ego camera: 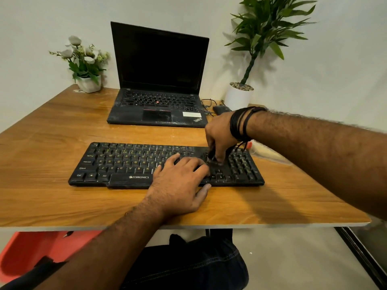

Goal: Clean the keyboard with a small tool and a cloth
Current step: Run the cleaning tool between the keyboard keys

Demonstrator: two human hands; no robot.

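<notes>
Resting flat in the head view, the left hand (181,181) lay with straight fingers on the black keyboard (129,164), which sat at the centre of the wooden bench (52,197). The right hand (219,135) pinched a small dark tool (211,153) upright on the keys, at 1 o'clock from the left hand. A laptop (159,80) stood at 12 o'clock.

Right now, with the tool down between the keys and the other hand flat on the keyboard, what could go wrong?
1. The right hand works a small dark tool between keys of the dusty black Zebronics keyboard; prying might pop a keycap.
2. The left hand lies flat on the keys, close to the tool tip, and could get jabbed.
3. Loosened dust may drift onto the open black laptop behind.
</notes>
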